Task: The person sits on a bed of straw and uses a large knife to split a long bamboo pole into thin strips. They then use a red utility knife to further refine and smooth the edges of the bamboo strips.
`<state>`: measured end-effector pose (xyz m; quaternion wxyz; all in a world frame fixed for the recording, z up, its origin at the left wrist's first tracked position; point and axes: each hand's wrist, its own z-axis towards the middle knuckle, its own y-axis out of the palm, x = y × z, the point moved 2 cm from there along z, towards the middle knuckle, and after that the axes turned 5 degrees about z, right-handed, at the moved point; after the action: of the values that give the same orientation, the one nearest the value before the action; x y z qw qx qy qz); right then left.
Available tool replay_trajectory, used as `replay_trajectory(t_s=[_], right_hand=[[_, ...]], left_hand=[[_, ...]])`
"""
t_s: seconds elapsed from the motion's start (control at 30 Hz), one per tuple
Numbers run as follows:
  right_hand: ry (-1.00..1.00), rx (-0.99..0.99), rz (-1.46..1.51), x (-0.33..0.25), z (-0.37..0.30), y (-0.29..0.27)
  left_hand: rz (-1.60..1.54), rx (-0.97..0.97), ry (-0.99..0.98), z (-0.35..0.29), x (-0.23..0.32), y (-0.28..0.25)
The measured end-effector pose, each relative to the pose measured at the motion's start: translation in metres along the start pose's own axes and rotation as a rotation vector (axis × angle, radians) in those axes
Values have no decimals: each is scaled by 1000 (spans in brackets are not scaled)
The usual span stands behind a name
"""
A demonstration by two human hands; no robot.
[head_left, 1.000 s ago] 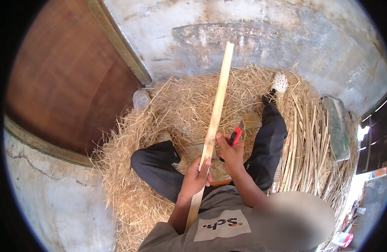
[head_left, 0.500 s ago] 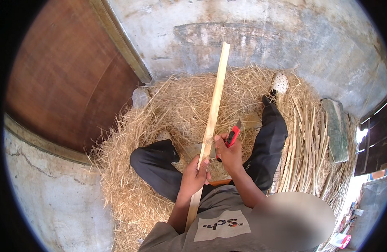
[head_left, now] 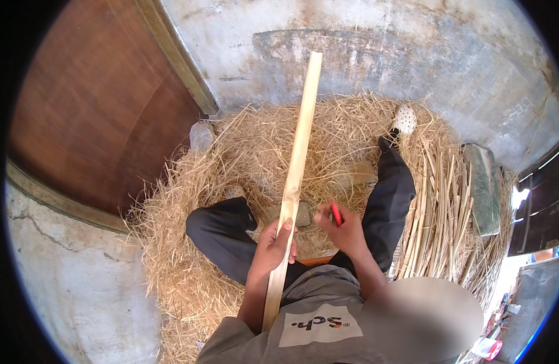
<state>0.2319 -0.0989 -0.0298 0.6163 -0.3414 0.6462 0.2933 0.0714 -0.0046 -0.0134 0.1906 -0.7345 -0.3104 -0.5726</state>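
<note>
A long, pale split bamboo strip [head_left: 302,130] runs from beside my torso up toward the wall, with a darker node partway along it. My left hand [head_left: 273,246] is wrapped round its lower part, thumb lying on top. Just right of the strip, apart from it, my right hand [head_left: 343,230] is closed on a red utility knife [head_left: 336,213]. The knife is partly hidden by my fingers and slightly blurred; its blade cannot be made out.
Thin fibrous shavings [head_left: 225,151] cover the floor around my legs. At the right lies a pile of narrow split sticks [head_left: 434,212], beside a greenish stone slab [head_left: 483,188]. A concrete wall [head_left: 413,54] stands ahead, a brown wooden door [head_left: 97,103] at the left.
The bamboo strip's far end has swung a little to the left. My right hand has moved slightly right and down, away from the strip, and the knife has turned in it.
</note>
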Motion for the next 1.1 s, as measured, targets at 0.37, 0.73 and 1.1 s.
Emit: replay_trajectory(t_s=[0.37,0.73,1.1], right_hand=[[14,253,425,-11,47,23],[-234,356,126,8,51,19],[-330,307,32,19,52,17]], left_hand=[[166,-3,33,-9,-3,16],[522,95,81,-9,-2,26],[442,52,56,-1,3,21]])
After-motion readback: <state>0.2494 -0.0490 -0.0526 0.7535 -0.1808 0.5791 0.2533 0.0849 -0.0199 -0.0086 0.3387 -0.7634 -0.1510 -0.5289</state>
